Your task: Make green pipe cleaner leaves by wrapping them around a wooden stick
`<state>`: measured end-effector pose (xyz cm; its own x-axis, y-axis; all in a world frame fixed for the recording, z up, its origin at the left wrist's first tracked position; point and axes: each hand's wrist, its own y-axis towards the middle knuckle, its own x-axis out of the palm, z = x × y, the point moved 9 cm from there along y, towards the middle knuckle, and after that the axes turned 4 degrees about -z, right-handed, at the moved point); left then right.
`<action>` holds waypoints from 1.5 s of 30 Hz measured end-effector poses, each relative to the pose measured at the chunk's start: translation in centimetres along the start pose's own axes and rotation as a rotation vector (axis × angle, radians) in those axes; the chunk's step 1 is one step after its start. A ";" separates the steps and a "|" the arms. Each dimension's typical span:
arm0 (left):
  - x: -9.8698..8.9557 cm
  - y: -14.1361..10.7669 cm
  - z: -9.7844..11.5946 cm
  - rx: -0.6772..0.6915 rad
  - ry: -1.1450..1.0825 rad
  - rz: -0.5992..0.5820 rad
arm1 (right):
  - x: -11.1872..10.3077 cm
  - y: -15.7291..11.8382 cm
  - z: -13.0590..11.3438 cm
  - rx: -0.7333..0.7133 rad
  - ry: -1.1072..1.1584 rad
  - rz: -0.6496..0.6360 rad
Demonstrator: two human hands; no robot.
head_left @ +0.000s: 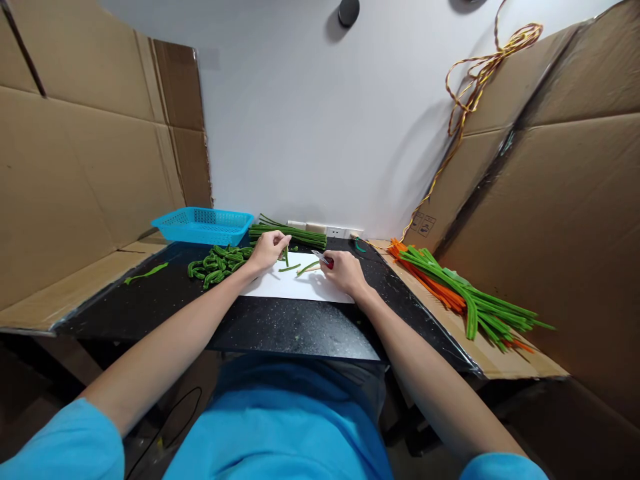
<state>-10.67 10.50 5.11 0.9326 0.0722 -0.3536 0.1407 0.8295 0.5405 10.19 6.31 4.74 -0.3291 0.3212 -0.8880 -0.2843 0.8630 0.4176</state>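
Note:
Above the left part of a white sheet (280,287), my left hand (270,251) pinches a short green fuzzy stem (287,256). My right hand (345,271), at the sheet's right side, is closed around scissors (320,256) with a red part by the fingers and the metal blades pointing left. Short green pieces (290,268) lie on the sheet between the hands, and another green piece (307,267) lies just below the blades. A pile of curled green pieces (217,265) is left of my left hand. A bundle of long dark green stems (305,237) lies behind the sheet.
A blue perforated basket (205,227) stands at the back left of the black table (295,327). Light green stems (465,290) and orange stems (440,293) lie on cardboard at the right. A green strip (147,273) rests at the left. Cardboard walls flank both sides.

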 end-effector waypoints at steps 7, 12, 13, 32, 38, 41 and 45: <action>1.8 -0.5 -1.0 -0.092 0.080 -0.207 | 0.0 -0.1 0.0 0.002 -0.005 -0.008; 2.0 -0.8 -0.5 0.007 0.239 -0.271 | -0.1 0.1 0.5 0.042 -0.002 -0.003; 2.3 -0.9 -0.6 0.008 0.278 -0.311 | -0.1 0.1 0.7 0.051 0.001 0.002; 3.6 -2.2 2.3 0.107 0.094 -0.215 | 0.9 1.0 -3.1 -0.224 0.010 -0.019; 5.4 -2.1 0.5 -0.086 -0.209 -0.144 | -0.9 1.8 -1.2 -0.303 0.051 -0.070; 6.7 -2.1 0.3 -0.156 -0.204 -0.209 | -1.4 2.4 1.2 -0.293 0.228 -0.130; 7.7 -2.0 0.4 -0.233 -0.206 -0.294 | -1.2 3.2 3.4 -0.282 0.521 -0.190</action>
<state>-3.60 9.18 1.59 0.9143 -0.2785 -0.2941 0.3536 0.9029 0.2444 12.77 10.02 6.45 -0.6252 -0.1219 -0.7709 -0.5848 0.7273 0.3592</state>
